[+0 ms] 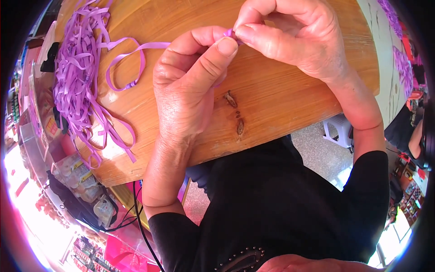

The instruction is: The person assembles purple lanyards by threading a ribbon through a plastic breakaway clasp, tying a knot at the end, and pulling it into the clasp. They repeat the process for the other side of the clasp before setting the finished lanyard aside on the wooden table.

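My left hand (192, 77) is closed, thumb against index finger, pinching a narrow purple ribbon (154, 46). Thumb and forefinger of my right hand (299, 43) meet it fingertip to fingertip, pinched at the same small purple bit of ribbon. A tiny dark spot shows between the two pinches, too small to name. From the left hand the ribbon runs leftward over the table, curls into a loop and reaches a big tangled heap of purple ribbon (77, 77) on the table's left side.
Both hands are above a wooden table (281, 104) with dark knots. Beyond its right edge is a pale marbled surface (376, 27) with more purple ribbon (402, 68). A white plastic stool (339, 130) stands below. Black cables (137, 213) hang at the lower left.
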The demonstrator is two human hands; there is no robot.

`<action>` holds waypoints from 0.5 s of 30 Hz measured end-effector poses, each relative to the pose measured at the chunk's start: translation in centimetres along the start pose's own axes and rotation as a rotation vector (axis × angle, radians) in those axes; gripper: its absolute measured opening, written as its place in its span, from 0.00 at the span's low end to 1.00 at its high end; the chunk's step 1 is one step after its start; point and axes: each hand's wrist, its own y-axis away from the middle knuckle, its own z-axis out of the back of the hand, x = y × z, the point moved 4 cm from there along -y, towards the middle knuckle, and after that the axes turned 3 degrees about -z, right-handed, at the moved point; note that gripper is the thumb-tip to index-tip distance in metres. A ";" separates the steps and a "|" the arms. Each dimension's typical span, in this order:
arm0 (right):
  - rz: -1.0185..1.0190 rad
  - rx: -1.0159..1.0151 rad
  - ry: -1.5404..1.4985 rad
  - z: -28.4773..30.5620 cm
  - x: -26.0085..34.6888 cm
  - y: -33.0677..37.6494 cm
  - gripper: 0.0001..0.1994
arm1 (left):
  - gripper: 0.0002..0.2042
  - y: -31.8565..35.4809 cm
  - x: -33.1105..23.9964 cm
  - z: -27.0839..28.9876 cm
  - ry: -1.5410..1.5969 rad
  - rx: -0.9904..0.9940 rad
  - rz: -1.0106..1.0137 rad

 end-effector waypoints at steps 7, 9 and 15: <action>-0.196 -0.009 -0.179 -0.2 -1.0 0.0 0.03 | 0.07 0.2 -0.5 0.0 -0.105 -0.061 -0.013; -0.220 -0.007 -0.174 -0.3 -0.9 0.0 0.03 | 0.07 0.4 -0.6 0.1 -0.133 -0.102 -0.010; -0.178 -0.016 -0.069 -0.4 -0.6 0.1 0.03 | 0.05 0.8 -0.9 0.0 -0.198 -0.165 -0.039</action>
